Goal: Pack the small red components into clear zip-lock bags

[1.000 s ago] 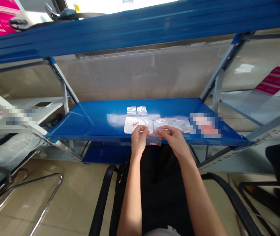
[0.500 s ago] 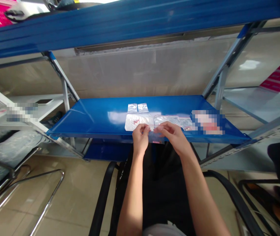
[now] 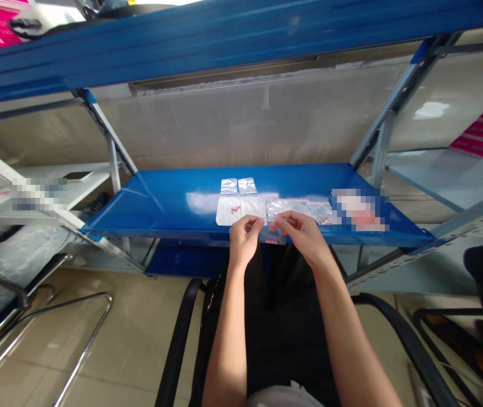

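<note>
Between my two hands, at the front edge of the blue shelf, hangs a small clear zip bag (image 3: 272, 236) with a row of small red things at its bottom. My left hand (image 3: 244, 234) pinches the top left of the bag between thumb and finger. At its top right, my right hand (image 3: 300, 229) pinches the same top edge. Just behind my left hand lies a white sheet or pouch (image 3: 228, 210) with small red pieces on it. Beyond my right hand is a spread of clear zip bags (image 3: 287, 206) with red edges.
Two small silvery bags (image 3: 238, 186) lie at the back of the blue shelf (image 3: 165, 198). A blurred-out pinkish item (image 3: 360, 210) is at the right. A blue upper beam (image 3: 224, 45) crosses above. A seated person's leg (image 3: 25, 243) and a chrome chair frame (image 3: 84, 333) are at left.
Both hands have shifted very slightly to the right with the bag. My left thumb and finger sit a little farther from the right hand's fingertips, still at the bag's top edge.
</note>
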Available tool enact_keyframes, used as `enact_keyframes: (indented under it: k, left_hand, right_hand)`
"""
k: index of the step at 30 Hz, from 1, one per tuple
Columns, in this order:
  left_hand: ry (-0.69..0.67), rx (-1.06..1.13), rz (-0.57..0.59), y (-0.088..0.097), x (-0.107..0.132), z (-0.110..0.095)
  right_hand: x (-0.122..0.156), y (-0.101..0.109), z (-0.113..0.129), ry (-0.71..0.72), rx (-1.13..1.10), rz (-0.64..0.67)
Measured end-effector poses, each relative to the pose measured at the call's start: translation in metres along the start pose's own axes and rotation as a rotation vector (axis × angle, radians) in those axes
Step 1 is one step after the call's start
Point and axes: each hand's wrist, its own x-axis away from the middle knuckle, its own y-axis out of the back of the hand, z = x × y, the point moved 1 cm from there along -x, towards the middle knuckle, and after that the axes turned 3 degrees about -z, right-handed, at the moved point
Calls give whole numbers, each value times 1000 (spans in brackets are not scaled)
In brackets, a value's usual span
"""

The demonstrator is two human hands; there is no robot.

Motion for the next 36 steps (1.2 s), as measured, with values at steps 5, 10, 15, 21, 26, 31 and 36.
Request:
enact_keyframes:
  k: [5, 10, 15, 21, 26, 31, 36]
  left_hand:
    - [-33, -53, -45, -1, 1, -8]
    - [-29, -43, 44, -4, 4, -13]
    - [-68, -1, 84, -5, 6, -15]
    - [-122, -98, 46, -2, 5, -15]
    - [-134, -152, 2, -3, 5, -13]
    - [-109, -57, 58, 0, 3, -12]
    - [-51, 84, 205, 2, 3, -9]
  right_hand:
    - [1, -2, 1, -47, -30, 82]
    - [1, -6, 4, 22, -1, 87]
    - [3, -8, 9, 67, 20, 65]
    - [3, -6, 9, 20, -4, 127]
    - [1, -3, 2, 18, 28, 80]
    - [-1, 1, -5, 23, 74, -21]
    - [-1, 10, -7, -42, 12, 34]
